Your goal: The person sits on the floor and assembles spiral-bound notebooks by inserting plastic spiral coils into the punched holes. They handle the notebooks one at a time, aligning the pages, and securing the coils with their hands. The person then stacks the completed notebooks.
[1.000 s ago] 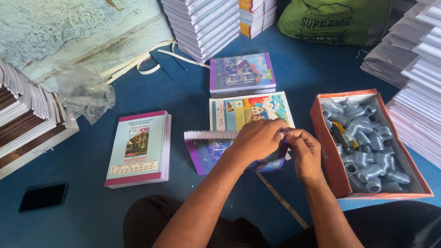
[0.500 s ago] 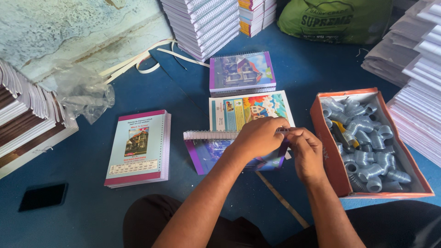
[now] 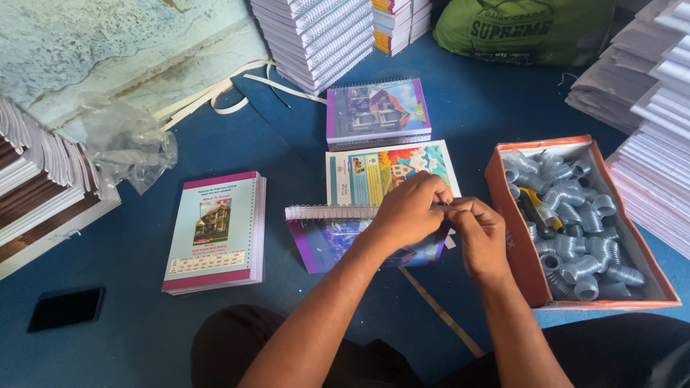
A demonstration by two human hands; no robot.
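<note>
A purple-covered notebook (image 3: 327, 241) lies on the blue floor in front of me, with a silver spiral wire (image 3: 330, 212) running along its top edge. My left hand (image 3: 411, 210) rests over the right end of that edge, fingers closed on the spiral wire. My right hand (image 3: 480, 236) meets it from the right, fingertips pinching the same wire end. The right part of the notebook is hidden under both hands. Just behind them lies a colourful-covered notebook (image 3: 388, 169).
An orange box (image 3: 512, 237) of silver spiral coils with a yellow-handled tool sits at right. A purple notebook stack (image 3: 377, 111) lies farther back, a pink-edged stack (image 3: 215, 230) at left, a black phone (image 3: 66, 307) near left, white paper stacks (image 3: 316, 36) around, a green sack (image 3: 528, 29) behind.
Both hands stay at the right end of the spiral wire with only small finger shifts. The notebook has not moved.
</note>
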